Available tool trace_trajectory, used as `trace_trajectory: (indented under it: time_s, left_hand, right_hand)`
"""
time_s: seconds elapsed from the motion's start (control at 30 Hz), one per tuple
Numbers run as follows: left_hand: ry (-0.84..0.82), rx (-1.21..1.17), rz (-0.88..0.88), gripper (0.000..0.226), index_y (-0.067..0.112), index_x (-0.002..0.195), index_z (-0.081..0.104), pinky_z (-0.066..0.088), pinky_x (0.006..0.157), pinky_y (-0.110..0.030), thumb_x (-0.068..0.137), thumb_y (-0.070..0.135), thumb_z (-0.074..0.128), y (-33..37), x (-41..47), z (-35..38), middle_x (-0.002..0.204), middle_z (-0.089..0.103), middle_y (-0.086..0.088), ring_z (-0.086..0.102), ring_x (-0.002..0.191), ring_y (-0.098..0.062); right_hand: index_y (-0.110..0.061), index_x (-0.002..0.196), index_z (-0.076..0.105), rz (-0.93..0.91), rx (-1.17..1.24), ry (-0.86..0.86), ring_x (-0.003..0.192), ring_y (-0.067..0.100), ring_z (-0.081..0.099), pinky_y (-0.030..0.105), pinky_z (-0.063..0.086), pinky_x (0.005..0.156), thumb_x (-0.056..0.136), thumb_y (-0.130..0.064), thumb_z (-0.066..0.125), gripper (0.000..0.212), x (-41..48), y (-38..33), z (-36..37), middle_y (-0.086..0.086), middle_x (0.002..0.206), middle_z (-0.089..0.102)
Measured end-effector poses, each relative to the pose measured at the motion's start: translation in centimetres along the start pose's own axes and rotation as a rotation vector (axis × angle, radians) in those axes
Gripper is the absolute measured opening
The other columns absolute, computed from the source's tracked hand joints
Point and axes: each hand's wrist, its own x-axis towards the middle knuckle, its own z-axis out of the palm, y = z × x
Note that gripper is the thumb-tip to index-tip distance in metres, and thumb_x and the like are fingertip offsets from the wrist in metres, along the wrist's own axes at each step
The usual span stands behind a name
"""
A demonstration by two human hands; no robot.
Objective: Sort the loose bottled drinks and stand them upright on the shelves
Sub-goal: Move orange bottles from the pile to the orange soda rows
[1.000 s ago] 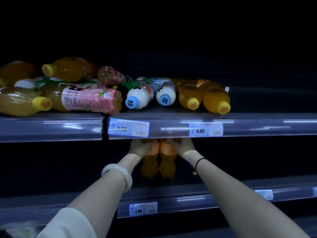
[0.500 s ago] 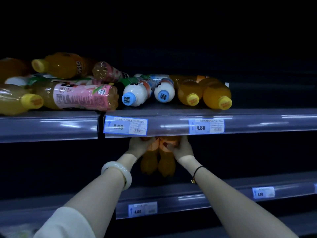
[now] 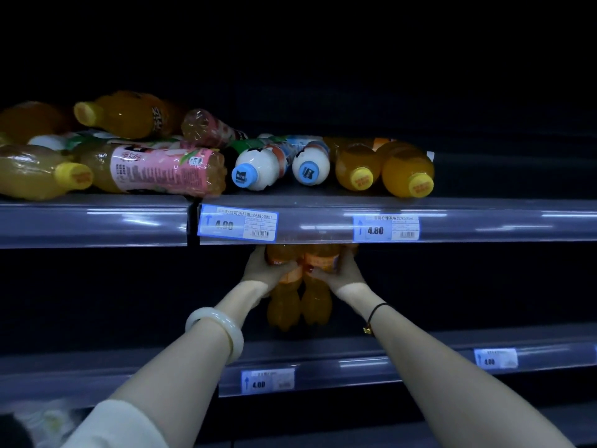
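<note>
**Two orange bottles held upright, just under the upper shelf rail**

Grip: left hand point(image 3: 263, 270) is wrapped round the left orange bottle point(image 3: 282, 310) at its label band, fingers curled on it. Right hand point(image 3: 344, 274) has the same hold on the right orange bottle point(image 3: 318, 303). The two bottles touch side by side.

Build: clear plastic, orange liquid, waisted body, lobed base, orange label band.

Axis: long axis vertical, bases down. The necks are hidden behind the rail. Too dark to tell whether the bases touch the lower shelf point(image 3: 371, 367).

Upper shelf point(image 3: 484, 221): a loose pile, all lying flat.
- Pink-label bottle point(image 3: 161, 169) lies crosswise, axis left-right, ribbed base to the right.
- Two white bottles point(image 3: 258, 166) with round shoulders and blue caps, caps toward the camera.
- Two yellow-capped orange bottles point(image 3: 408, 171) just right of them, caps forward too.
- More orange and pale-yellow bottles are stacked at the left.

Surfaces: grey shelves fronted by a glossy clear price rail with glare streaks. Blue-white tags read 4.00 point(image 3: 238, 224) and 4.80 point(image 3: 386, 228). The back of the unit is black and the room is dim.

Wrists: a smooth pale bangle point(image 3: 223, 328) on the left, a thin black cord point(image 3: 376, 310) on the right.
</note>
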Motion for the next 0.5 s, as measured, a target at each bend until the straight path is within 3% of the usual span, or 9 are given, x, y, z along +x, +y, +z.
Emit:
trace_trajectory:
  time_s: [0.13, 0.2, 0.33, 0.5]
  left_hand:
    - [0.074, 0.029, 0.051, 0.073, 0.018, 0.131, 0.044, 0.049, 0.095, -0.048, 0.069, 0.016, 0.082, -0.6, -0.3, 0.5, 0.123, 0.061, -0.008, 0.06, 0.11, -0.027]
    - [0.065, 0.04, 0.057, 0.069, 0.014, 0.13, 0.045, 0.049, 0.096, -0.048, 0.071, 0.014, 0.081, -0.7, -0.4, 0.4, 0.122, 0.062, -0.012, 0.06, 0.111, -0.03]
    - [0.037, 0.08, 0.068, 0.073, 0.013, 0.135, 0.041, 0.048, 0.096, -0.045, 0.073, 0.012, 0.079, -0.5, -0.9, 0.1, 0.127, 0.058, -0.011, 0.057, 0.115, -0.03]
    - [0.058, 0.05, 0.054, 0.079, 0.02, 0.138, 0.037, 0.048, 0.096, -0.048, 0.072, 0.015, 0.08, -0.8, -1.8, 0.6, 0.131, 0.056, -0.008, 0.055, 0.118, -0.031]
  right_hand:
    - [-0.013, 0.137, 0.033, -0.029, -0.022, 0.063, 0.122, 0.027, 0.052, 0.032, 0.04, 0.097, 0.079, -0.006, 0.074, 0.072, 0.0, 0.3, 0.2, 0.006, 0.126, 0.055]
    - [-0.013, 0.136, 0.034, -0.042, -0.035, 0.053, 0.118, 0.024, 0.054, 0.033, 0.041, 0.097, 0.079, -0.004, 0.073, 0.069, -0.3, 0.7, -0.1, 0.003, 0.118, 0.055]
    - [-0.016, 0.138, 0.036, -0.037, 0.005, 0.028, 0.124, 0.026, 0.051, 0.04, 0.041, 0.105, 0.079, -0.003, 0.072, 0.07, -1.0, 1.0, -0.7, 0.007, 0.131, 0.055]
    - [-0.017, 0.139, 0.036, -0.04, 0.004, 0.028, 0.122, 0.027, 0.052, 0.031, 0.041, 0.094, 0.084, -0.011, 0.07, 0.065, -1.8, 0.8, -0.6, 0.008, 0.132, 0.055]
